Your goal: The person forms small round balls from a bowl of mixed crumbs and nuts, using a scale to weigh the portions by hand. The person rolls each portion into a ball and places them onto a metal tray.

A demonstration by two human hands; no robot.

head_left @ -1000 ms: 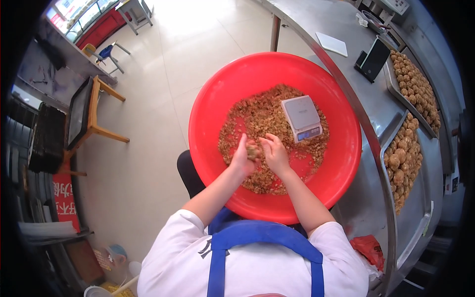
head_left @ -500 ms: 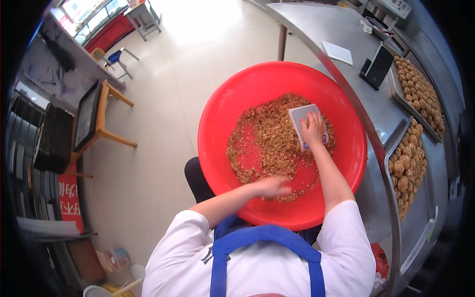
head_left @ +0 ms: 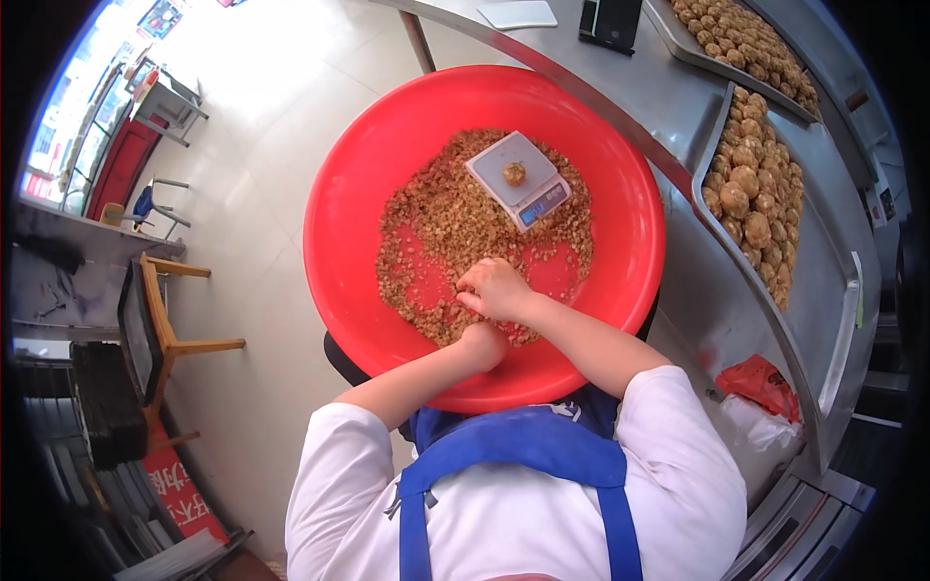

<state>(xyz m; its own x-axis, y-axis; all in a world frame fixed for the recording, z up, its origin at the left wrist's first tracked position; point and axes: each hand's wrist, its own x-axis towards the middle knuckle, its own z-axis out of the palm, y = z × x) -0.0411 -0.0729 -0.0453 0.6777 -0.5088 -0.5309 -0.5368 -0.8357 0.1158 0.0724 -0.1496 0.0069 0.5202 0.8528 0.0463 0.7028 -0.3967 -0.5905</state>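
A wide red basin (head_left: 344, 223) in front of me holds a brown, crumbly, nutty mixture (head_left: 436, 208). On the mixture, toward the far right, rests a small white digital scale (head_left: 494, 160) with a lit display. One round ball (head_left: 514, 174) of the mixture sits on its plate. Low over the near side of the basin, my right hand (head_left: 496, 290) has its fingers curled inward; whatever is in them is hidden. My left hand (head_left: 484, 346) is bent at the wrist just nearer to me, and its fingers cannot be seen.
Right of the basin, a steel table (head_left: 668, 208) carries a tray of balls (head_left: 751, 184) and a second tray of balls (head_left: 746, 44) farther back. A phone on a stand (head_left: 610, 24) and a white flat pad (head_left: 516, 14) lie at its far end. A wooden stand (head_left: 160, 320) is at left.
My right hand has left the scale and come back toward me, near my left hand. The ball now shows on the scale's plate. The view has shifted to the right.
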